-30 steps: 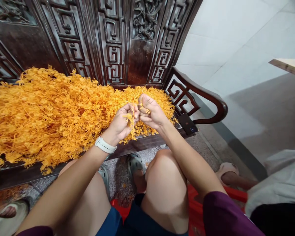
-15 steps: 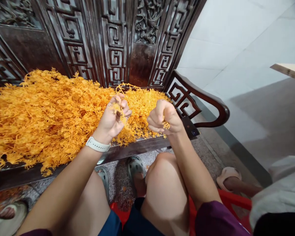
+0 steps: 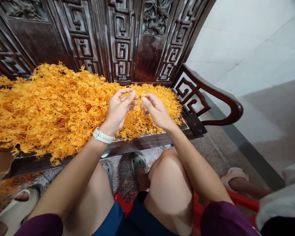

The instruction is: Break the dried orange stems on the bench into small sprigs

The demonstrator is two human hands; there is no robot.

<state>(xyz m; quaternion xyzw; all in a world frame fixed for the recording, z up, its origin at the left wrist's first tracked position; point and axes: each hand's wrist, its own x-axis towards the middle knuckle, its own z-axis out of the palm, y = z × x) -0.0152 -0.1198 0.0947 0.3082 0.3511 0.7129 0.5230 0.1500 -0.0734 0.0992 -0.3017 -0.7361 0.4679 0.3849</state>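
Note:
A large heap of orange branching sprigs (image 3: 71, 111), apparently plastic, covers most of the dark wooden bench seat (image 3: 137, 144). My left hand (image 3: 119, 109), with a pale watch strap (image 3: 103, 135) at its wrist, pinches with thumb and forefinger above the heap's right part. Facing it closely, my right hand (image 3: 157, 111) also pinches, its fingers curled. Between the two sets of fingertips runs a thin orange sprig (image 3: 138, 97). Its outline is hard to separate from the heap behind, and the fingers hide part of it.
A carved openwork backrest (image 3: 123, 39) rises behind the heap. The curved armrest (image 3: 221, 98) bounds the right end, with a dark phone (image 3: 196, 124) below it. Torn cardboard (image 3: 1, 160) sits at front left. Other people's feet (image 3: 236, 177) show on both sides.
My hands have come together from apart, fingertips now nearly meeting. The long strand that stuck up above my left hand no longer shows. The view has shifted slightly.

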